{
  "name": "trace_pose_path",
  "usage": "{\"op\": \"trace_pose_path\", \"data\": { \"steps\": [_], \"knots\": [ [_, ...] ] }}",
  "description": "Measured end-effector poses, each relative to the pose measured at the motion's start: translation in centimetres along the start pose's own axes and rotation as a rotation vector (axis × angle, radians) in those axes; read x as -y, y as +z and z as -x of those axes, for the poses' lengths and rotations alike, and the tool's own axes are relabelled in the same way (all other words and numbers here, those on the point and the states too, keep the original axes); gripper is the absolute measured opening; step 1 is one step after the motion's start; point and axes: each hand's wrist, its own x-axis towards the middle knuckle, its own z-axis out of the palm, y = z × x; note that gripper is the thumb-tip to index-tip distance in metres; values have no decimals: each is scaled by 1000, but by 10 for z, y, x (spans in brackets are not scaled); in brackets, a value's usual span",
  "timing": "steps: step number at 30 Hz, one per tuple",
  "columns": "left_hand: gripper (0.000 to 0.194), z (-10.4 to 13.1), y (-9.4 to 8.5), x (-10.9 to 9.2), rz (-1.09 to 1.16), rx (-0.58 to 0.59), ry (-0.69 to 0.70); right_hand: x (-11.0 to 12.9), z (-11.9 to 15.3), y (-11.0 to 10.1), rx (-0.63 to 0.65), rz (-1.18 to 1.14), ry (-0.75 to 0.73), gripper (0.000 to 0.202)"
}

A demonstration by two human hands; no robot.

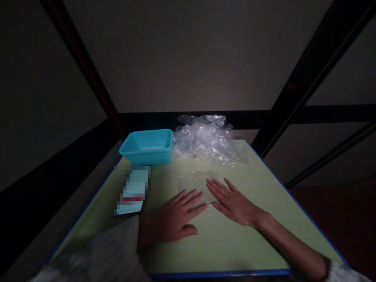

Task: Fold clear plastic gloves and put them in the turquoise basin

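Note:
A thin clear plastic glove [202, 181] lies flat on the pale green table, its rounded lobes faintly outlined. My left hand [179, 217] rests palm down at its near left edge, fingers stretched and somewhat apart. From the right, my right hand [235, 201] lies flat with its fingertips on the glove's right side, thumb spread away. Neither hand grips anything. Behind the glove is a crumpled heap of clear plastic gloves [210, 139], loosely piled at the table's far edge.
A turquoise plastic basin [149, 156] stands at the back left with something pale inside. In front of it lies a phone-like flat object [133, 190], its face pixelated. The table [229, 250] has a blue edge; a wall [194, 58] rises behind it.

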Motion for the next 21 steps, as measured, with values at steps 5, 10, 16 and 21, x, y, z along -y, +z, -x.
{"op": "trace_pose_path", "data": {
  "steps": [5,10,16,21],
  "knots": [
    [69,0,0,0,-7,11,-6,2,0,-4,26,-10,7,56],
    [69,-1,0,0,-12,27,-11,4,-1,-5,68,1,34,56],
    [69,-1,0,0,-25,24,-11,1,0,-3,32,13,49,57],
    [69,0,2,0,-29,23,-7,-2,0,-7,55,31,93,60]
  ]
}}
